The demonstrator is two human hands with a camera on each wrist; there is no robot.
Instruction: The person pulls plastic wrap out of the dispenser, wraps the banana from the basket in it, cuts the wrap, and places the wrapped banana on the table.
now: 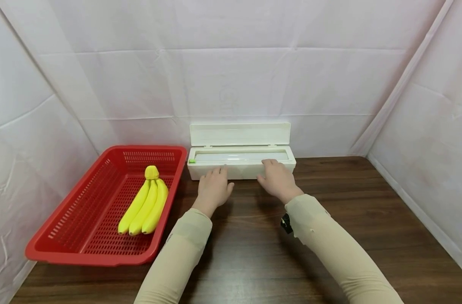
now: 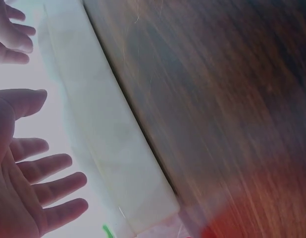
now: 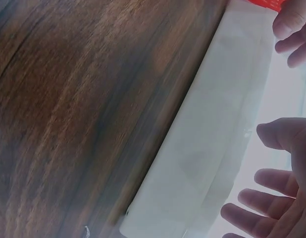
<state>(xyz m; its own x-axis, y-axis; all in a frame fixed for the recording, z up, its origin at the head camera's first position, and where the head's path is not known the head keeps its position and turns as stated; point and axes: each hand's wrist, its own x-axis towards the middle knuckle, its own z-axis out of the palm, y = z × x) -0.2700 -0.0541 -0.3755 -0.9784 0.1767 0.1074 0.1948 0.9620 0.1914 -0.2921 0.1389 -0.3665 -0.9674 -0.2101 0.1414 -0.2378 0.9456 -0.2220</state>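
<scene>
A long white cling film dispenser (image 1: 240,173) stands against the back wall with its lid (image 1: 240,134) raised. Pale film (image 1: 241,156) shows in its opening, and a small green piece (image 1: 192,161) sits at the left end. My left hand (image 1: 214,188) is at the front of the dispenser, left of its middle, fingertips near the front face. Toward the right end, my right hand (image 1: 277,179) reaches up to the front rim. In both wrist views the fingers (image 2: 51,168) are extended and spread, with nothing between them.
On the left stands a red plastic basket (image 1: 101,259) with slotted walls. A bunch of three yellow bananas (image 1: 149,207) lies in it. White cloth walls (image 1: 234,84) enclose the dark wooden table (image 1: 253,257) at the back and both sides.
</scene>
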